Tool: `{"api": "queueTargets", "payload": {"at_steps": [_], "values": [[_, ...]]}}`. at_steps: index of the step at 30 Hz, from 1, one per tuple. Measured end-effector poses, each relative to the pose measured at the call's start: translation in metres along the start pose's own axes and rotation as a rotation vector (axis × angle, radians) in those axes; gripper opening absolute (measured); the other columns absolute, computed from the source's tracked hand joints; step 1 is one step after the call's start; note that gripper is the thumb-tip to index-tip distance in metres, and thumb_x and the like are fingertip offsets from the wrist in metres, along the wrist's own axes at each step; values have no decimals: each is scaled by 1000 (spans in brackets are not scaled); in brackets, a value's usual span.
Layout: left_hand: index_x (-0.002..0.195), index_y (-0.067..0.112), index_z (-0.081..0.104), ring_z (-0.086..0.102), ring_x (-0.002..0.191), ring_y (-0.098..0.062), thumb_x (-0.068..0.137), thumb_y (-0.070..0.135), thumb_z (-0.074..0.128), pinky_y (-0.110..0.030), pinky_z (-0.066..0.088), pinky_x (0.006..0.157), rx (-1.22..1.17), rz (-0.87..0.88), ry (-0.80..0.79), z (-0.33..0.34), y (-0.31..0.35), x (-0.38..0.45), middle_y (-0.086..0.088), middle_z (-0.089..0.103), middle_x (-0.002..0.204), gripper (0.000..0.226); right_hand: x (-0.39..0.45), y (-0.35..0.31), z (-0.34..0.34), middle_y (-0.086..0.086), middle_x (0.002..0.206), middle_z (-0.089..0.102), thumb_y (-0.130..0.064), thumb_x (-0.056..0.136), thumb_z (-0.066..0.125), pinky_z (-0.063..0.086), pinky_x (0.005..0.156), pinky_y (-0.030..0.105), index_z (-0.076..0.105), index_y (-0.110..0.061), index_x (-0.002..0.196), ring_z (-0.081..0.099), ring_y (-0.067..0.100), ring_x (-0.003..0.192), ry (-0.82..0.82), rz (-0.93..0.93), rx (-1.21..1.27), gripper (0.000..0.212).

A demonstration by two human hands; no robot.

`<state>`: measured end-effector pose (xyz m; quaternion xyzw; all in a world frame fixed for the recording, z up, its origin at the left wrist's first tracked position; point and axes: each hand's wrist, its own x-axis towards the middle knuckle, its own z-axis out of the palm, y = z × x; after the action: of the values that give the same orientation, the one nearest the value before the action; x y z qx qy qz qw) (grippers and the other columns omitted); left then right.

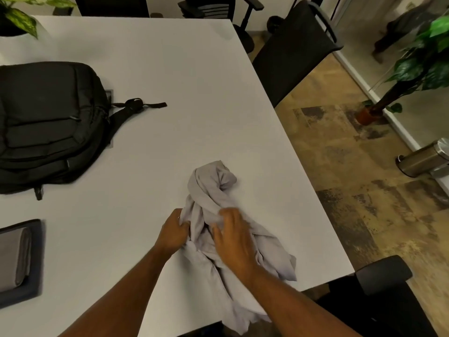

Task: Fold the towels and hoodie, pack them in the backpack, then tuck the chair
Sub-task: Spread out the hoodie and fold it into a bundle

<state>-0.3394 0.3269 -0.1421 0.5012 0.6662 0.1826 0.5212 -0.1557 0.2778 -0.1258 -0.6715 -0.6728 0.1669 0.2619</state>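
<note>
1. White table point(170, 69): most of the view is filled by it, its right edge running from 1 o'clock down to 5 o'clock.
2. Black backpack point(48, 122): laid flat on the table at 9 to 10 o'clock, one strap trailed out toward centre. Whether it is zipped cannot be told.
3. Pale grey hoodie point(213, 190): bunched and unfolded on the table at 5 to 6 o'clock from centre, its lower part draped over the near table edge.
4. Black chair point(379, 288): seen at 4 to 5 o'clock, just beside the table corner, not tucked under.
5. Second black chair point(294, 49): set at 1 o'clock beside the table's right edge.
6. Folded towels point(17, 259): stacked at 8 o'clock on the table, a grey one on top of a dark one, partly cut off by the frame.
7. Right hand point(234, 235): fingers curled into the hoodie's middle, cloth gripped.
8. Left hand point(173, 231): closed on a fold at the hoodie's left side, touching the right hand's bundle.
</note>
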Motion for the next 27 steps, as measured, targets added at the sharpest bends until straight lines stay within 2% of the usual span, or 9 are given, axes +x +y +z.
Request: {"api": "queueTargets", "payload": {"at_steps": [2, 4, 7, 9, 13, 17, 20, 23, 27], "values": [[117, 23, 58, 64, 104, -18, 93, 22, 50, -43, 54, 96, -19, 10, -15, -1, -1, -4, 3, 66, 112, 25, 24, 4, 4, 8, 134, 52, -36, 92, 66, 48, 96, 41, 46, -13, 137, 53, 27, 117, 15, 148, -82, 55], [116, 22, 58, 64, 103, -17, 97, 16, 51, -40, 54, 94, -16, 31, 3, -2, -1, -7, 3, 66, 111, 21, 45, 4, 9, 13, 143, 47, -43, 91, 67, 44, 103, 46, 36, -10, 149, 48, 30, 126, -119, 232, -101, 74], [104, 17, 58, 64, 93, -20, 97, 10, 48, -30, 51, 79, -16, 59, 90, -7, 0, -10, 2, 65, 99, 13, 63, 3, 13, 10, 118, 67, -30, 99, 55, 48, 90, 41, 50, -13, 135, 64, 33, 109, -245, 173, -82, 40], [96, 12, 54, 61, 85, -22, 97, 5, 44, -26, 45, 69, -33, 71, 262, -16, 6, -13, 1, 62, 91, 11, 71, -1, 6, 8, 102, 72, -19, 100, 45, 52, 80, 39, 62, -14, 115, 68, 32, 96, -75, 130, -30, 22], [103, 12, 51, 54, 88, -21, 98, 6, 41, -31, 41, 80, -159, 26, 732, -54, 21, -18, -4, 59, 97, 13, 103, -18, -30, 7, 116, 70, -25, 100, 40, 52, 92, 38, 62, -15, 120, 66, 26, 107, 276, 246, 195, 31], [110, 9, 52, 60, 94, -32, 98, 10, 39, -41, 45, 84, -175, -71, 928, -96, 10, -17, -15, 63, 103, 18, 126, -23, -65, 13, 109, 68, -20, 104, 39, 49, 85, 33, 59, -8, 110, 64, 26, 97, 445, 378, 289, 24], [114, 6, 53, 61, 101, -42, 99, 17, 42, -47, 46, 86, -44, -243, 866, -109, -10, -19, -24, 64, 110, 21, 115, -2, -64, 14, 101, 66, -21, 106, 38, 45, 78, 33, 58, -6, 105, 64, 32, 95, 277, 554, 169, 26], [115, 3, 53, 61, 106, -45, 99, 21, 45, -47, 45, 86, 94, -411, 680, -105, -39, -23, -25, 63, 115, 24, 94, 33, -47, 20, 123, 65, -20, 101, 44, 48, 93, 39, 62, -3, 119, 62, 39, 112, -92, 777, -1, 31], [104, 4, 53, 56, 101, -43, 77, 3, 56, -48, 44, 79, 362, -374, 604, -90, -73, -34, -21, 62, 107, 27, 67, 55, -40, 16, 126, 65, -24, 99, 52, 49, 92, 35, 66, -4, 119, 63, 35, 115, -483, 819, -234, 31]]}}
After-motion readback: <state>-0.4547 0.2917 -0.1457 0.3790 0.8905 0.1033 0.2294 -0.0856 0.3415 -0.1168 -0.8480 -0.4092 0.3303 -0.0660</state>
